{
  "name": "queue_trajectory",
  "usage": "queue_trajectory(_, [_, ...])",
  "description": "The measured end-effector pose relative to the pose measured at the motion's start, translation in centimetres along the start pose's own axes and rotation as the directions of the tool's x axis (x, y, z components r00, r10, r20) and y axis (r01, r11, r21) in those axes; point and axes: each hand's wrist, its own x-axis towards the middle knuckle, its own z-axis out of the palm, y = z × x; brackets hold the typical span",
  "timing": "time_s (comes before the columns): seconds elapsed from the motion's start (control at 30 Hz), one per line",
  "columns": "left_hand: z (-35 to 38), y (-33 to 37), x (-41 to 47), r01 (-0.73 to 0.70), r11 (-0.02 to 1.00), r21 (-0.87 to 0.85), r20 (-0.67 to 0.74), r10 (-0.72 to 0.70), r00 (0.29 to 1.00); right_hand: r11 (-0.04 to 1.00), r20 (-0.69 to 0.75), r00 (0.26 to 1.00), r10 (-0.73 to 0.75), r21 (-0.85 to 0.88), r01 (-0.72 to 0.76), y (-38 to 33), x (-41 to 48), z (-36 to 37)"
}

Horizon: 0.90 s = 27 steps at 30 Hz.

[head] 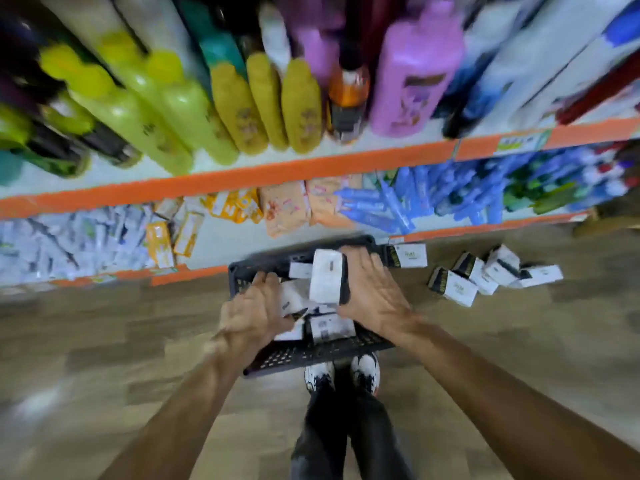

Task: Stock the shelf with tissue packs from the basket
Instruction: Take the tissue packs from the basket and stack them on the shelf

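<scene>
A dark plastic basket (311, 355) sits on the wooden floor in front of the shelf, with several white tissue packs inside. My right hand (372, 289) holds one white tissue pack (327, 280) upright above the basket. My left hand (256, 306) reaches into the basket's left side, fingers on another white pack (291, 299); the grip is blurred. More white-and-black tissue packs (485, 275) lie scattered on the floor to the right. The bottom shelf (214, 242) has a bare white gap just behind the basket.
The orange-edged upper shelf (277, 174) carries shampoo bottles overhead. The bottom shelf holds white packets on the left, orange packs (287, 209) in the middle and blue tubes (398, 202) on the right. My shoes (341, 374) stand right behind the basket.
</scene>
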Motion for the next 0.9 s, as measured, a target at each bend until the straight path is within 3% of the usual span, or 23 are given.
queue_trajectory(0.23, [-22.3, 4.2, -12.0, -0.051, 0.996, 0.079, -0.213, 0.067, 0.975, 0.992, -0.088, 0.989, -0.120, -0.034, 0.118, -9.0, -4.7, -20.6])
queue_trajectory(0.4, [-33.8, 4.5, -18.5, -0.132, 0.988, -0.084, -0.339, 0.097, 0.936, 0.976, -0.166, 0.962, -0.216, -0.029, 0.214, -14.2, -6.3, -33.0])
queue_trajectory(0.63, [-43.3, 2.5, -23.5, -0.320, 0.909, -0.268, -0.457, 0.172, 0.873, 0.976, -0.157, 0.968, -0.195, 0.070, 0.208, -19.0, -10.0, -44.8])
queue_trajectory(0.9, [-49.6, 3.4, -25.3, -0.488, 0.777, -0.397, -0.635, 0.150, 0.757, 0.963, -0.445, 0.894, -0.044, 0.218, 0.156, -19.9, -12.9, -52.4])
